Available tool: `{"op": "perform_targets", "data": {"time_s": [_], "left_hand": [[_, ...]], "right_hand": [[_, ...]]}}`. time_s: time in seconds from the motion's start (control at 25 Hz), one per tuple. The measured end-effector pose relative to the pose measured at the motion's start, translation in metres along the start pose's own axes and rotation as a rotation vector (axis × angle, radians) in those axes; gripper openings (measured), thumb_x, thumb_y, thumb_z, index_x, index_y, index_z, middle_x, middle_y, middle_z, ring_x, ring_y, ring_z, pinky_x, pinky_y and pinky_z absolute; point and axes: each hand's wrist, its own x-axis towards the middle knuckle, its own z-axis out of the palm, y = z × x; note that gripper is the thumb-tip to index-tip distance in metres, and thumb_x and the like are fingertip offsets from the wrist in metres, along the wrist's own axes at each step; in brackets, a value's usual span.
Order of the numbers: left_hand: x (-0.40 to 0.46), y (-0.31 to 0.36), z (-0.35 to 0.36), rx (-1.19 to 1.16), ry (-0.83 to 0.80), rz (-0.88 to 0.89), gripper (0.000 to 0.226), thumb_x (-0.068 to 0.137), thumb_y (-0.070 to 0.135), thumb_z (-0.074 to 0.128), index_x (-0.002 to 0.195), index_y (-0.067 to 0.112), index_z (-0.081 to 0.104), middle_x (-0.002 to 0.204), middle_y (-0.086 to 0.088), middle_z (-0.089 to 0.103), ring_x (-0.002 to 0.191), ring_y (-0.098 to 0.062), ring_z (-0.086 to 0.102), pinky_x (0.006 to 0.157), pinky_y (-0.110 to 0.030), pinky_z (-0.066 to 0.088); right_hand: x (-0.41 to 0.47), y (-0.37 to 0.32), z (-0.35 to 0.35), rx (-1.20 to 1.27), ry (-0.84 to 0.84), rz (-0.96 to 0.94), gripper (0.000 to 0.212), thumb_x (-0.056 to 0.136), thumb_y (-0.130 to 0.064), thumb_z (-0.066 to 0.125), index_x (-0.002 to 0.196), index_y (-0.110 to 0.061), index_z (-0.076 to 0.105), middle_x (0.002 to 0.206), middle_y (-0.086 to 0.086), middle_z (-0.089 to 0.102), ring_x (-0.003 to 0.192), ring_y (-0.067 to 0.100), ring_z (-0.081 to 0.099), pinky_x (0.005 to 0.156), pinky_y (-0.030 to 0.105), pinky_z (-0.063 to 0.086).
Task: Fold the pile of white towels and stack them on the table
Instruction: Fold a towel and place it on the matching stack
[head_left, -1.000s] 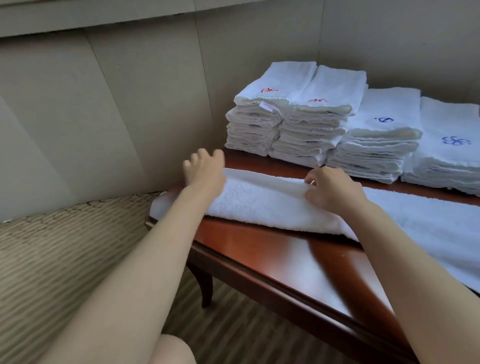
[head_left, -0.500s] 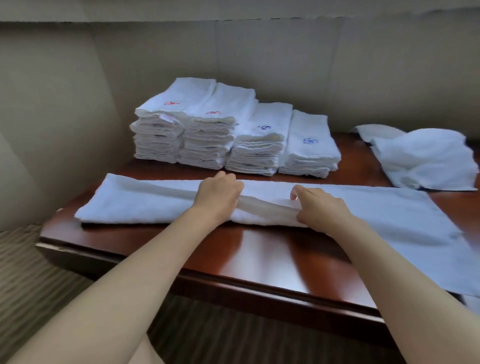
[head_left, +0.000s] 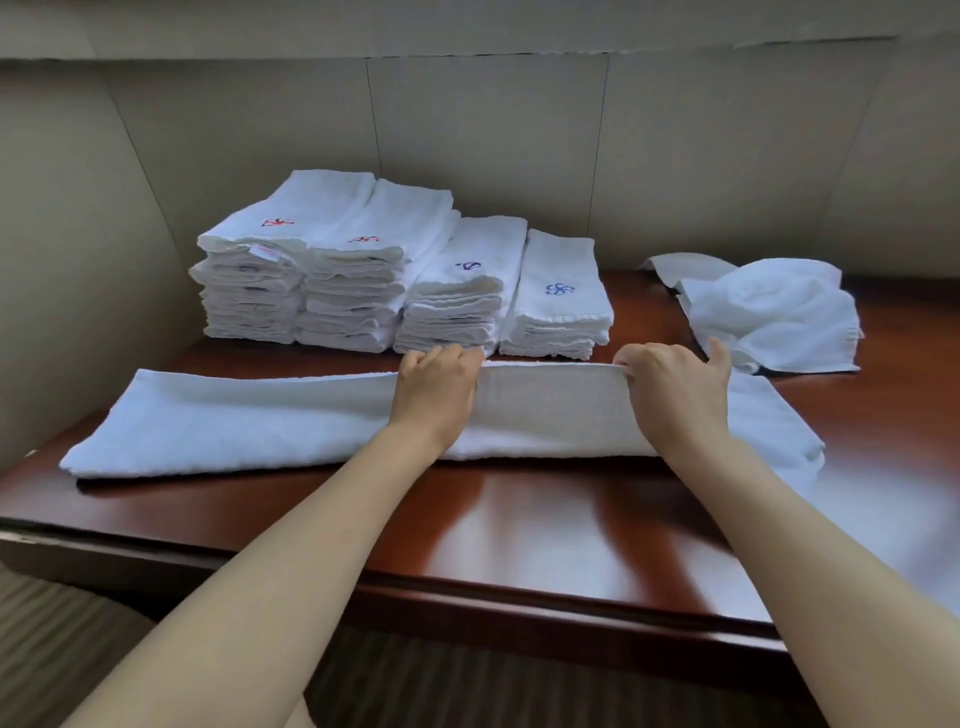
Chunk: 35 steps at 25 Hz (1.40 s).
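Note:
A long white towel (head_left: 234, 421) lies folded lengthwise across the dark wooden table (head_left: 545, 530). My left hand (head_left: 436, 387) and my right hand (head_left: 675, 387) both grip its raised edge near the middle, a stretch of cloth pulled taut between them. Behind the towel stand several stacks of folded white towels (head_left: 363, 275) with red and blue marks on top. A loose heap of unfolded white towels (head_left: 769, 312) sits at the back right.
Beige wall panels (head_left: 467, 145) close off the back and left of the table. The table's front edge (head_left: 519, 597) runs above striped carpet (head_left: 62, 639). The towel's right end hangs toward the table's right side.
Both hands moved away from me, lifting the towel's near edge up and over toward the far edge. The view also shifted slightly left.

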Motion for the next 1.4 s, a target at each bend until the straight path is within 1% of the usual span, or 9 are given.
{"op": "perform_targets", "data": {"time_s": [0.12,0.28,0.4,0.56,0.76,0.96,1.08,1.24,1.4], "left_hand": [[0.012,-0.002,0.007,-0.006,-0.030,-0.041,0.027,0.097,0.011,0.037,0.116,0.016,0.054,0.114,-0.006,0.060,0.110,-0.028,0.052,0.088,-0.037,0.035],[0.025,-0.011,0.024,-0.109,-0.182,-0.033,0.025,0.096,0.016,0.037,0.108,0.018,0.059,0.113,-0.005,0.062,0.109,-0.028,0.053,0.088,-0.037,0.036],[0.025,-0.017,0.036,-0.157,-0.239,-0.027,0.028,0.098,0.022,0.038,0.118,0.020,0.058,0.117,-0.003,0.059,0.111,-0.025,0.052,0.092,-0.038,0.035],[0.024,-0.016,0.039,-0.203,-0.259,-0.057,0.032,0.099,0.025,0.036,0.127,0.022,0.052,0.123,-0.004,0.054,0.118,-0.024,0.046,0.097,-0.037,0.031],[0.025,-0.012,0.035,-0.158,-0.316,-0.058,0.033,0.100,0.023,0.032,0.129,0.023,0.047,0.126,-0.006,0.050,0.120,-0.025,0.043,0.099,-0.040,0.029],[0.029,0.021,0.028,-0.217,-0.337,0.041,0.034,0.094,0.022,0.043,0.127,0.023,0.051,0.128,-0.006,0.049,0.123,-0.025,0.042,0.101,-0.038,0.030],[0.032,0.055,0.026,-0.233,-0.308,0.182,0.033,0.092,0.017,0.047,0.124,0.022,0.054,0.125,-0.004,0.053,0.120,-0.024,0.046,0.097,-0.034,0.030],[0.044,0.087,0.022,-0.372,-0.218,0.190,0.019,0.096,0.023,0.046,0.107,0.020,0.062,0.114,-0.002,0.063,0.109,-0.026,0.055,0.079,-0.032,0.034],[0.070,0.090,0.024,-0.453,-0.268,0.113,0.023,0.097,0.032,0.047,0.094,0.014,0.062,0.104,-0.006,0.065,0.101,-0.027,0.057,0.078,-0.035,0.043]], "right_hand": [[0.012,0.002,0.011,-0.014,-0.005,0.014,0.027,0.086,0.003,0.048,0.090,-0.019,0.064,0.080,0.001,0.063,0.083,0.026,0.058,0.110,0.050,0.013],[0.024,0.009,0.027,0.041,-0.178,0.038,0.014,0.094,-0.015,0.050,0.093,-0.016,0.064,0.088,0.003,0.067,0.094,0.028,0.060,0.109,0.046,0.017],[0.029,0.010,0.036,0.057,-0.259,0.024,0.014,0.093,-0.025,0.053,0.095,-0.017,0.065,0.096,0.003,0.067,0.098,0.028,0.059,0.093,0.036,0.030],[0.030,0.007,0.037,0.079,-0.250,0.064,0.011,0.092,-0.024,0.054,0.088,-0.017,0.062,0.092,0.002,0.065,0.096,0.028,0.058,0.076,0.032,0.026],[0.023,0.010,0.016,0.198,-0.431,0.138,0.024,0.085,-0.014,0.054,0.108,-0.015,0.056,0.107,0.000,0.061,0.101,0.024,0.053,0.099,0.042,0.031],[0.007,0.021,-0.016,0.081,-0.692,0.217,0.024,0.085,-0.009,0.050,0.107,-0.016,0.043,0.110,0.002,0.051,0.102,0.026,0.048,0.100,0.045,0.028],[0.003,0.034,-0.030,0.036,-0.586,0.298,0.019,0.084,-0.004,0.047,0.099,-0.015,0.051,0.111,0.006,0.055,0.107,0.028,0.049,0.103,0.045,0.027],[0.007,0.054,-0.035,-0.016,-0.184,0.358,0.025,0.082,0.002,0.048,0.092,-0.018,0.057,0.093,0.003,0.061,0.099,0.027,0.054,0.107,0.046,0.027],[0.020,0.069,-0.010,0.023,-0.024,0.426,0.027,0.087,-0.003,0.050,0.109,-0.016,0.060,0.113,0.008,0.058,0.118,0.029,0.045,0.111,0.051,0.018]]}}
